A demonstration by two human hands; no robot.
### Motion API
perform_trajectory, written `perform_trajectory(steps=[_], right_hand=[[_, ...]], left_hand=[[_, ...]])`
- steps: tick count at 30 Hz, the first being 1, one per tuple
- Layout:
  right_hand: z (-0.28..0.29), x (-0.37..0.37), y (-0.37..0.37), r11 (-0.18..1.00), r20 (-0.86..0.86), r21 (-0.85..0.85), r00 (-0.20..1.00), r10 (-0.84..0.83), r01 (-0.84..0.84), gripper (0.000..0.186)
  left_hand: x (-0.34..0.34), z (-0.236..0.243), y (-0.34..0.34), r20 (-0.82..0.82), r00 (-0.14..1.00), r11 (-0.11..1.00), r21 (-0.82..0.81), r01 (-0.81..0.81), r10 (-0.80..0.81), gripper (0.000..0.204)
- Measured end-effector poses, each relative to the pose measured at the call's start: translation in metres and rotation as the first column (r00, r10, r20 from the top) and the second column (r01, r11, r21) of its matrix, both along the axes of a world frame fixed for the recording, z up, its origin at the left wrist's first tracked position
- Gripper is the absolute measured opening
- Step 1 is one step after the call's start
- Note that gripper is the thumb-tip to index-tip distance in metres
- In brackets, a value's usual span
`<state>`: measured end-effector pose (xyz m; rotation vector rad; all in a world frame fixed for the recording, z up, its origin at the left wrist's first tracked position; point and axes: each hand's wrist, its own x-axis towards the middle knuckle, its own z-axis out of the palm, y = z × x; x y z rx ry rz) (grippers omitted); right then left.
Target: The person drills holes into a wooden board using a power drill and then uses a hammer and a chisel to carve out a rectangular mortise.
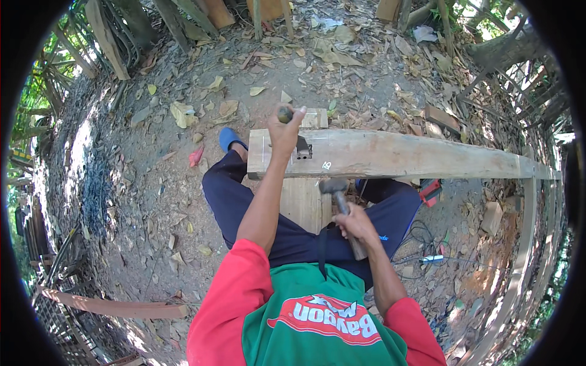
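Note:
My left hand (pixel 284 133) is wrapped round the handle of a chisel (pixel 285 114), whose round butt end points up at me. The dark blade reaches down to a small notch with drilled holes (pixel 307 153) near the left end of a long wooden beam (pixel 397 149). Thin layout lines and a mark are drawn on the wood round it. My right hand (pixel 358 224) grips the wooden handle of a hammer (pixel 340 198). Its heavy metal head is just on the near side of the beam, over my lap, apart from the chisel.
A wooden plank (pixel 302 201) passes crosswise under the beam between my legs. A red and black tool (pixel 431 193) lies by my right knee, with a dark cable (pixel 421 235) and a white block (pixel 432 259) nearby. Dry leaves and wood scraps litter the dirt; posts stand at the back.

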<state>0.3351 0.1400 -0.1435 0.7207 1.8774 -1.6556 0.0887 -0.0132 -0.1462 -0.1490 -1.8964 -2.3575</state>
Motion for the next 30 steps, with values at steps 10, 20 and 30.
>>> perform_trajectory(steps=[10,20,30], right_hand=[[0.255,-0.081,0.006,0.969,-0.835,-0.057,0.521,-0.178,0.239,0.023],[0.079,-0.132,-0.011,0.609,-0.372,0.792,0.82,0.436,0.035,0.03],[-0.027,-0.002,0.001,0.985,-0.036,0.151,0.996,-0.082,0.087,0.026]], left_hand=[[0.028,-0.006,0.01,0.071,0.978,0.972,-0.116,0.205,-0.198,0.023],[0.039,-0.009,0.029,0.126,0.972,0.966,-0.143,0.214,-0.197,0.016],[-0.019,-0.016,0.039,0.172,0.971,0.942,-0.261,0.209,-0.168,0.027]])
